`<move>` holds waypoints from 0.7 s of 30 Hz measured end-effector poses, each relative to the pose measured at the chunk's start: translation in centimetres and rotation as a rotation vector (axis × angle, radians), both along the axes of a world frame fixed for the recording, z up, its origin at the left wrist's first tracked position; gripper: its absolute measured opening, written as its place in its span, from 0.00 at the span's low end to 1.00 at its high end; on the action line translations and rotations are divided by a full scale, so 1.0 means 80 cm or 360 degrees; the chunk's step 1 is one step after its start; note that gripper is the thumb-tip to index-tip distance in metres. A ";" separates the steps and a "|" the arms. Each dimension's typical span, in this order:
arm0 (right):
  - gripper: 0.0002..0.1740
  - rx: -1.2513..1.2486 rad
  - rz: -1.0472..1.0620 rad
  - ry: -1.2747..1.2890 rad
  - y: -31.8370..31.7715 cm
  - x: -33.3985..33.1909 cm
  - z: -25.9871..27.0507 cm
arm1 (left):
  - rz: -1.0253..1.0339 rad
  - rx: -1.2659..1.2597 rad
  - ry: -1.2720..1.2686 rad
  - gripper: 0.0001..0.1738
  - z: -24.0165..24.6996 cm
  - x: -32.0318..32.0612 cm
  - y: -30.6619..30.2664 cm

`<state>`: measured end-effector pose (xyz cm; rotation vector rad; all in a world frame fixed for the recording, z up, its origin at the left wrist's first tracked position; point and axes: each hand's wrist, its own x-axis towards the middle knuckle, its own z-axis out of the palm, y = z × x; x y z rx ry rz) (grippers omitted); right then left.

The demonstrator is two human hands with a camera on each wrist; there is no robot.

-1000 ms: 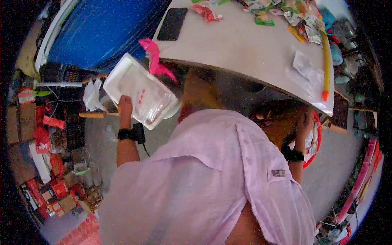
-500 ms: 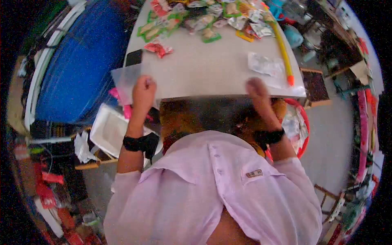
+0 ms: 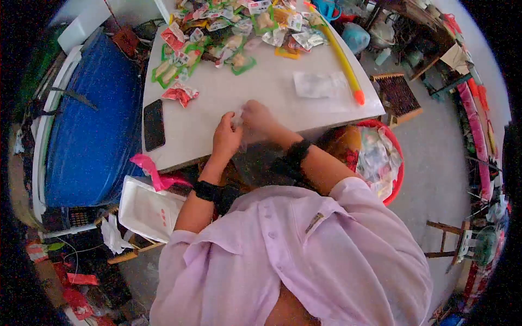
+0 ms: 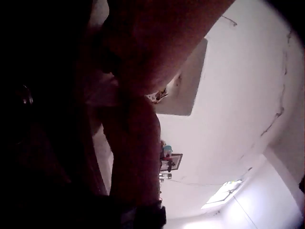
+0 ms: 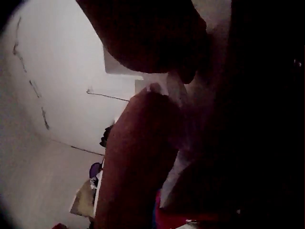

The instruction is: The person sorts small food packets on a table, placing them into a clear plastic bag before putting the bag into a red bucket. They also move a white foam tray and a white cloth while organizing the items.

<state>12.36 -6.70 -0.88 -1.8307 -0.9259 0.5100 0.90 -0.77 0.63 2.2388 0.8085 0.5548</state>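
Note:
Both hands meet above the near edge of the table [image 3: 261, 87]. A thin clear plastic bag [image 3: 237, 120] hangs between them. My left hand [image 3: 226, 136] pinches it between thumb and fingers, and my right hand [image 3: 263, 120], slightly blurred, grips it from the other side. Dim wrist views show the plastic [image 4: 101, 93] running between the left hand [image 4: 147, 52] and the right [image 4: 136, 143]; in the right wrist view it [image 5: 178, 90] also spans the hands. Fingertips are mostly dark there.
Small colourful packets [image 3: 236, 41] pile up at the table's far side. A phone [image 3: 154, 125] lies at left, a clear packet [image 3: 318, 85] and yellow stick [image 3: 345, 62] at right. Below left stands a white tray [image 3: 128, 204] beside pink plastic [image 3: 155, 171]; below right, a red basket [image 3: 398, 182].
My left hand left the white tray with a clear bag and moved right over the table edge. My right hand rose from beside the red basket, moved left and took hold of the bag.

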 end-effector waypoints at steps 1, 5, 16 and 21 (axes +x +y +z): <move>0.15 -0.0045 0.0004 -0.0017 0.000 0.002 0.003 | 0.0031 0.0023 -0.0016 0.16 -0.001 0.001 0.003; 0.15 -0.0173 0.0553 -0.0742 0.029 0.040 -0.045 | 0.0117 0.0363 -0.0203 0.14 -0.032 0.005 0.019; 0.21 -0.0265 -0.0194 -0.0816 0.091 0.144 0.014 | 0.0005 0.0533 -0.0337 0.07 -0.025 0.007 0.015; 0.26 -0.0458 -0.0110 -0.1086 0.134 0.136 0.022 | -0.0036 0.0538 -0.0311 0.08 -0.035 0.007 0.021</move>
